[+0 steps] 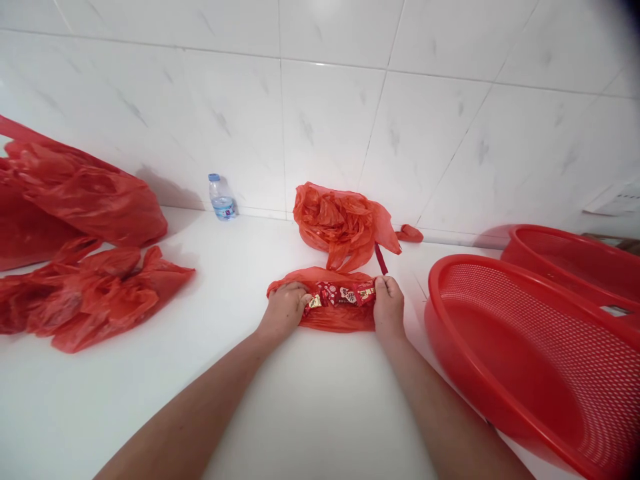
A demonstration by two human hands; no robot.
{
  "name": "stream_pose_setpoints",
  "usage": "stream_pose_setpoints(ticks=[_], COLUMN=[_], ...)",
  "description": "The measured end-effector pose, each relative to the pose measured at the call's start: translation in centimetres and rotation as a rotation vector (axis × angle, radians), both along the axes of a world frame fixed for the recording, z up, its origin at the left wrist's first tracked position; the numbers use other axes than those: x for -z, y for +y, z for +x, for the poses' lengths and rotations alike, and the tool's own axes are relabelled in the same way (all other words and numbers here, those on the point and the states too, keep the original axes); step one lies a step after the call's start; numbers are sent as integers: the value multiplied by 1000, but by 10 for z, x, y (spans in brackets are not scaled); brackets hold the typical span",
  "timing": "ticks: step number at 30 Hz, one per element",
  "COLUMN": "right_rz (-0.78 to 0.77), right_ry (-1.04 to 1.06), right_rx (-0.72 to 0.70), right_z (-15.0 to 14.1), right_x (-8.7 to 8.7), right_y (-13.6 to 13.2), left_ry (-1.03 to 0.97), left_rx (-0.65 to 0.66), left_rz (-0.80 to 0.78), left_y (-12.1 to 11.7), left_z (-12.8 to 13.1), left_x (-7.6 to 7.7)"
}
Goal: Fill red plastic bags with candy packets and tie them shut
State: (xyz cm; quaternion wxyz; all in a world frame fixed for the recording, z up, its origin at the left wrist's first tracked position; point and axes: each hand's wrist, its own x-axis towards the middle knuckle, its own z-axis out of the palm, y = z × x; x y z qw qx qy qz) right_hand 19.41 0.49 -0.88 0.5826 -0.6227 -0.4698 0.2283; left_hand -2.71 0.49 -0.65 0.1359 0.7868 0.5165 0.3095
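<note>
A red plastic bag (335,321) lies spread on the white table in front of me. On it sits a row of small red packets (345,294) with gold and white print, side by side. My left hand (286,308) is closed at the row's left end, its thumb on a packet and its fingers over the bag. At the right end, my right hand (389,308) pinches the last packet, thumb on top. The undersides of both grips are hidden.
A crumpled heap of red bags (337,223) lies behind, by the tiled wall. A water bottle (222,199) stands at the back left. Large filled red bags (95,200) and loose red bags (100,290) lie left. Red plastic baskets (480,360) occupy the right.
</note>
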Motion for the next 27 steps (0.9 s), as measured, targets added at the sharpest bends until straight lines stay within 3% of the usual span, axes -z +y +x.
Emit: stream_pose_setpoints(ticks=[9,15,18,23,27], right_rz=[20,73,78,91,98], right_ry=[-96,-139,-164,-247,-442], right_rx=[0,-290,-351,-353,-224], right_z=[-5,-34,-42,-36,-20], right_x=[-4,-10,-10,-13,-9], right_y=[-5,-22,-27,-24,-14], left_ry=[-101,11,55,8,-20], left_rx=[-9,110,123,76,58], left_rz=[71,178,196,208,291], left_y=[-6,-11,-11,-10,-10], left_z=[-1,3,6,5,2], left_x=[-1,-4,-1,-3,-7])
